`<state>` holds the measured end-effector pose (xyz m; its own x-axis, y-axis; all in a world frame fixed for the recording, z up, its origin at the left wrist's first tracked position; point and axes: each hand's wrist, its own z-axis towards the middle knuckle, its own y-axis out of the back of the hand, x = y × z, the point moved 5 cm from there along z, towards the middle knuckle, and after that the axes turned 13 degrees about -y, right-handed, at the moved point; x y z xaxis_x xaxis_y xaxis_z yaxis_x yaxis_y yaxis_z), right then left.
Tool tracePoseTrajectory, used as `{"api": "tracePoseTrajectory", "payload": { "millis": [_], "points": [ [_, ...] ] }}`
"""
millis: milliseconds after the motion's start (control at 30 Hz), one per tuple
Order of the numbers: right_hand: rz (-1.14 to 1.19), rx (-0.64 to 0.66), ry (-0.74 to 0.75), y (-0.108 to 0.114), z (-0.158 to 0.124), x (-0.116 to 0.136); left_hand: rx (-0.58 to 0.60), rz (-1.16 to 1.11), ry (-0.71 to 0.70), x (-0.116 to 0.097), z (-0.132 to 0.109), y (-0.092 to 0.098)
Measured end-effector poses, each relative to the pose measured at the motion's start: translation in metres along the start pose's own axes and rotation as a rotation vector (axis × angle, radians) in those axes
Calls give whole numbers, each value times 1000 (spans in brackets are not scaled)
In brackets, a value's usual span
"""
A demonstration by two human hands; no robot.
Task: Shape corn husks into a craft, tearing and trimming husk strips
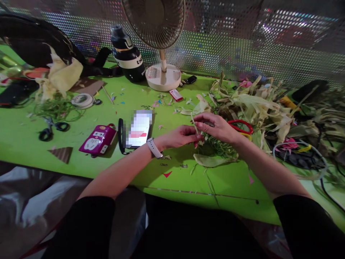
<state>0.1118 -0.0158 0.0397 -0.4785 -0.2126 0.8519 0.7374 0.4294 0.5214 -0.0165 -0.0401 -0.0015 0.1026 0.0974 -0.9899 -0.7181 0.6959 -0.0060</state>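
My left hand [183, 137], with a pale watch [154, 148] at its wrist, is closed, thumb and fingers pinched on a narrow pale strip of corn husk [194, 121]. From the right, my right hand [214, 126] meets it, its bent fingertips closed at the same strip. The lower end of the strip is hidden among my fingers. Under my right hand lies a tangle of thin green strips [222, 145], and a broad piece of dry husk [214, 160] rests just in front of it. Red scissor handles [244, 126] show beside my right wrist.
A large heap of dry husks [256, 104] covers the right side. Left of my hands are a phone [140, 129], a purple power socket [98, 139] and dark scissors [51, 127]. A fan [163, 77] and a black bottle [129, 59] stand behind, before a perforated metal panel [229, 43].
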Motion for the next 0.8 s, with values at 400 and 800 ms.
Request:
{"api": "tracePoseTrajectory", "payload": {
  "millis": [400, 800],
  "points": [
    [158, -36, -33, -12, 0, -1, -35, 35, -56, 5, 2, 0],
    [13, -304, 107, -11, 0, -7, 0, -134, 54, 5, -3, -9]
  ]
}}
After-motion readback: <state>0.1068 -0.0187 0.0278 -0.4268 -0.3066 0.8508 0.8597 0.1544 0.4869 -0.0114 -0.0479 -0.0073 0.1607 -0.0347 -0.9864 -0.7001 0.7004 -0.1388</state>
